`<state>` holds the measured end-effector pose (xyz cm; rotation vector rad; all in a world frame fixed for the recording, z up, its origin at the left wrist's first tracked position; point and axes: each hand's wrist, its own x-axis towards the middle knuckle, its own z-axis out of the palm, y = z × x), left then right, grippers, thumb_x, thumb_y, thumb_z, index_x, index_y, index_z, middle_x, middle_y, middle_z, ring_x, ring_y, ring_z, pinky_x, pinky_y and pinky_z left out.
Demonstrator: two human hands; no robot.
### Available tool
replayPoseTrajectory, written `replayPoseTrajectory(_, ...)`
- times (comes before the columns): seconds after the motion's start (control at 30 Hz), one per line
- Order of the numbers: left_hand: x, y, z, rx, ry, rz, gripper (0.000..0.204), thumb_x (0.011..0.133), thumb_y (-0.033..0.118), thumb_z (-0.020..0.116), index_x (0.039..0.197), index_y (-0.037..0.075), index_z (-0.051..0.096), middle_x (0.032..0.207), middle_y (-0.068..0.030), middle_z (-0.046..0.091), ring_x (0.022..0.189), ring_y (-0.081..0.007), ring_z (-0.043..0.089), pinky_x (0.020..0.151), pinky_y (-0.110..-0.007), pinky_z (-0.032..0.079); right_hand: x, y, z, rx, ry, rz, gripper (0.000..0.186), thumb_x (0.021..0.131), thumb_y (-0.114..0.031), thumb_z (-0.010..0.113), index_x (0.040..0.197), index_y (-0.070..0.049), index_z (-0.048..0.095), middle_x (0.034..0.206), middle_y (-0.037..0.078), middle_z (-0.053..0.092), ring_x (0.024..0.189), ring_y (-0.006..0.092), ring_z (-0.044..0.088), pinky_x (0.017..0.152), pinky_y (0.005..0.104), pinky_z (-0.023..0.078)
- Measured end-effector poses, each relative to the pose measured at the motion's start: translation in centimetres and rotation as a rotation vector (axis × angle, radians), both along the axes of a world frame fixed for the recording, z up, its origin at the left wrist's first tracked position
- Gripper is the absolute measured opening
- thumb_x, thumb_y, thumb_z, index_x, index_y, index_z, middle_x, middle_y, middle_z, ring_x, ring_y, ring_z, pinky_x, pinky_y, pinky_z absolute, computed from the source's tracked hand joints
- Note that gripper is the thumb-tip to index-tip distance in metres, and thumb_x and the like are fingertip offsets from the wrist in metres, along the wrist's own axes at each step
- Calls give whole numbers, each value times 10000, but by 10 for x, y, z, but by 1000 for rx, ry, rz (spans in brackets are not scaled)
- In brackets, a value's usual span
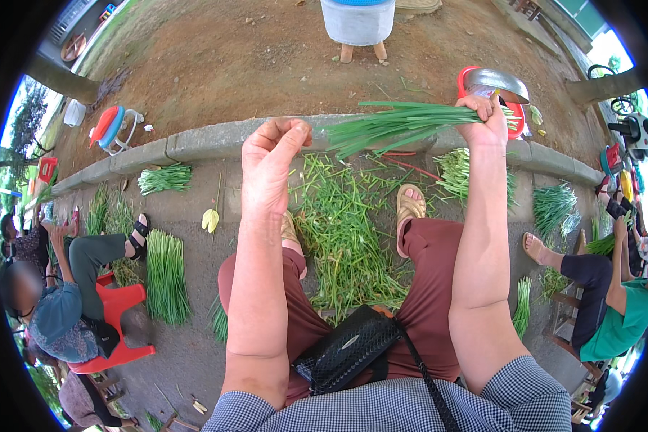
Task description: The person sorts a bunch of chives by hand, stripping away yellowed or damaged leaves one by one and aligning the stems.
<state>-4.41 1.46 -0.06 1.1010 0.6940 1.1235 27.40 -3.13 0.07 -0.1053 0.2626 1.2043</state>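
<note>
Since it all comes down to how the bunch of garlic chives [403, 122] (that's what it looks like to me, anyway) lines up with the 2 hands, here's the layout, with 12 o'clock at the top of the view. The right hand [486, 117] has its fingers wrapped around the stem end, a full fist grip. From there the leaves run out toward 9 o'clock, long axis close to level, fanning a bit and drooping slightly at the tips.

The left hand [277, 146] is at the other end, just beside the leaf tips, so for it the bunch lies at about 3 o'clock. Its fingers are curled in with the thumb up against the index finger. I can't see any stem in that pinch, but a thin strand could be hidden, so I can't tell for sure. So right hand = stem end, left hand = nearest the tips, and the bunch spans most of the gap between the 2.

The whole thing is held up over the stone kerb [205, 144], as seen from above. Leaf scraps [345, 241] lie on the ground at 6 o'clock from the bunch, between the feet. A red basin [516, 129] and a metal bowl [511, 85] sit just past the right hand, roughly 1 to 3 o'clock.
</note>
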Motion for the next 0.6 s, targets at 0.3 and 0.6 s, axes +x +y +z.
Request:
replayPoseTrajectory(0.3,3,-8,12,-16,312,-223,187,856,192,584,901,17,631,785,-26,613,729,-74,495,698,-221,372,4,0,-3,50,-4,16,487,933,-419,361,527,-156,301,442,-69,236,361,84,215,484,275,286)
replayPoseTrajectory(0.6,2,-9,9,-49,329,-330,113,841,118,586,787,19,584,733,-19,592,701,-81,509,695,-225,391,4,-1,-3,52,-3,20,479,929,-413,379,534,-151,311,449,-64,237,370,88,221,491,277,284)
